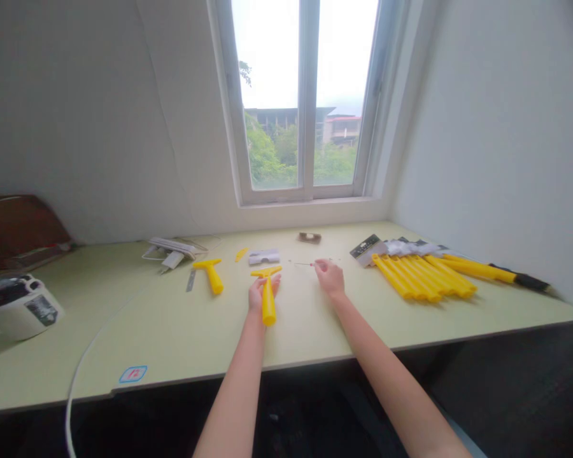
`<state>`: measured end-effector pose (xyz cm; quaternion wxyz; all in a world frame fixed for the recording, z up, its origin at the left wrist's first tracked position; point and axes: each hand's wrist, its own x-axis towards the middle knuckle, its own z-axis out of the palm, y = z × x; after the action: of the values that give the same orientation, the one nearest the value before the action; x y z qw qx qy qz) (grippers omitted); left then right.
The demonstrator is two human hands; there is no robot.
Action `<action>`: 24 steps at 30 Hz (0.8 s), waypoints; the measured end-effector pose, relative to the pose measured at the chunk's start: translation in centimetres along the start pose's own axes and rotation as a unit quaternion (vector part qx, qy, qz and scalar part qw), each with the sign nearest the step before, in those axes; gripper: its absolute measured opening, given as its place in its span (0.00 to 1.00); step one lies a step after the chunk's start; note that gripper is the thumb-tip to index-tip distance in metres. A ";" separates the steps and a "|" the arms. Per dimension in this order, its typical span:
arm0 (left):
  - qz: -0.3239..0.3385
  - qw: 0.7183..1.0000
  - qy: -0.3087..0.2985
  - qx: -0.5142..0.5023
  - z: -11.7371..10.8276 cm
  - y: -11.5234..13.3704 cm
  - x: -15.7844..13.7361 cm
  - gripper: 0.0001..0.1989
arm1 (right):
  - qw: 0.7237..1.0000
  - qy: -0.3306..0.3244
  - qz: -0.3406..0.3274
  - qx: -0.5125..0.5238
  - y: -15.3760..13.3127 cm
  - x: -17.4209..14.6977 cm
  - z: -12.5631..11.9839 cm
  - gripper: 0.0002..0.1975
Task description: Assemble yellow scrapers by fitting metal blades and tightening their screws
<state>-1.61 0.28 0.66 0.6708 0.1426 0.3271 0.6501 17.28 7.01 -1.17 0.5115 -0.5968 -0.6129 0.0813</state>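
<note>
At the front of the desk (172, 350), a handwritten number (133, 374) marks the edge. Beyond it, the left hand (256, 296) is closed around a yellow handle (268, 304), held above the desk with its crossbar pointing away; no blade shows on it. The right hand (331, 278), apart from the left, pinches a thin tool (304, 264) whose tip points left; whether the tip touches the desk cannot be told. To the right lies a row of yellow scrapers (410, 280), blades at their far ends, which look finished. To the left, a second yellow handle (214, 278) lies beside a loose metal strip (190, 280), so both bare handles seem yet to be completed. Farther back lie a small yellow piece (241, 255), a pale plate (264, 256) and a brown block (310, 238).
</note>
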 end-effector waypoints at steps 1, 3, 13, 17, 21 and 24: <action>0.001 1.000 -0.004 0.002 -0.1 0.0 0.0 0.20 | 1.000 -0.008 0.003 -0.017 0.3 -0.1 0.2 0.08; 0.012 1.000 -0.009 0.009 -0.1 -0.2 0.0 0.18 | 0.999 -0.026 0.006 -0.046 0.7 -0.2 0.4 0.07; 0.126 0.989 -0.060 0.055 0.3 -1.9 1.9 0.11 | 0.963 -0.183 -0.135 0.143 -3.0 -1.9 0.8 0.14; 0.184 0.973 -0.092 0.106 0.9 -2.7 2.9 0.09 | 0.929 -0.275 -0.083 0.233 -4.1 -3.2 1.0 0.22; 0.229 0.934 -0.104 0.254 1.1 -2.5 4.5 0.09 | 0.922 -0.282 -0.038 0.261 -3.7 -3.0 1.2 0.22; 0.284 0.861 0.006 0.422 0.3 -0.7 6.2 0.04 | 0.945 -0.204 -0.001 0.255 -3.1 -2.3 1.5 0.20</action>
<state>-1.22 6.23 -1.12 0.3313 0.4947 0.5194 0.6130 13.65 5.03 -0.86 0.5104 -0.4165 -0.6637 0.3543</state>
